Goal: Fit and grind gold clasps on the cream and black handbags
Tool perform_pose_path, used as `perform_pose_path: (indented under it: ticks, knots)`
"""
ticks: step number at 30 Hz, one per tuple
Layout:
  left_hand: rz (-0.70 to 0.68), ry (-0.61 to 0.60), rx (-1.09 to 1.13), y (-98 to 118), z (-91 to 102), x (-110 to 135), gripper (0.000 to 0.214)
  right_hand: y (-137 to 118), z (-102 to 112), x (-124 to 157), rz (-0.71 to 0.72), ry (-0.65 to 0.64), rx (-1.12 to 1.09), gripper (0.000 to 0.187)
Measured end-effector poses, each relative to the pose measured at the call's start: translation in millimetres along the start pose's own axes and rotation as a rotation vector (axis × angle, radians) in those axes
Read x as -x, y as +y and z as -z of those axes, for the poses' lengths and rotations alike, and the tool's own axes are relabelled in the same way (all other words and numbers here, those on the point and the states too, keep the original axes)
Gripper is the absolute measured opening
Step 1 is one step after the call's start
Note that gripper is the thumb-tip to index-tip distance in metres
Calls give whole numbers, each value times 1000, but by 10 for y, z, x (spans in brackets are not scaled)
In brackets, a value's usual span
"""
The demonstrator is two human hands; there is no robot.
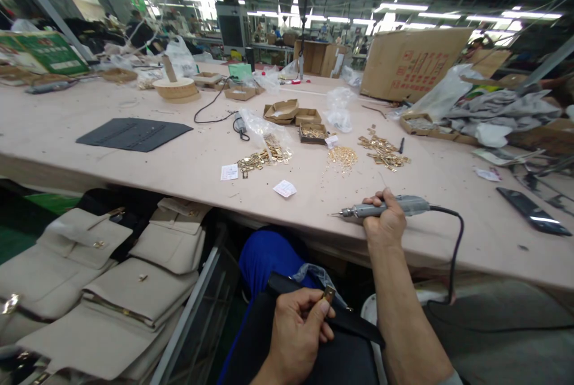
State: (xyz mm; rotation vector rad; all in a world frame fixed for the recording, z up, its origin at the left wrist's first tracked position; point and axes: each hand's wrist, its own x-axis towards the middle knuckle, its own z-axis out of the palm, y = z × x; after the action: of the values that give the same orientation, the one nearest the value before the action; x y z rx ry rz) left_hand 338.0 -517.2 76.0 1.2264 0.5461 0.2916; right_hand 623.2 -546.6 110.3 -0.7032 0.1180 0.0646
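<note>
My right hand [386, 217] is wrapped round a grey electric screwdriver [415, 205] at the table's front edge. Its thin bit points left, and a black cord runs from its back end. Lower down, over my lap, my left hand [298, 328] pinches a small gold metal plate [329, 295] between thumb and fingers. A black bag [345, 355] lies on my lap beneath that hand, partly hidden by it. On the table ahead are a pile of tiny gold screws [343, 159], gold hardware pieces [384, 152] and more gold plates [255, 161] beside a plastic bag.
Beige bags [121, 295] are stacked at the lower left. A black phone [533, 210] lies at the table's right. Small cardboard boxes [313, 134], a black sheet [134, 134], a tape roll [176, 89] and a large carton [412, 65] occupy the tabletop farther back.
</note>
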Motion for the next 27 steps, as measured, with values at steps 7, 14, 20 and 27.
perform_pose_path:
  ticks: [7,14,20,27]
  knots:
    - [-1,4,11,-4,-1,4,33,63,-87,-18,-3,16,20,34]
    - [-9,0,0,-26,7,-5,32,60,-121,-4,-3,33,23,30]
    - [-11,6,-4,-15,2,11,31,41,-119,20,-16,27,28,34]
    - [-20,0,-9,-18,14,6,31,18,-95,34,-11,25,26,35]
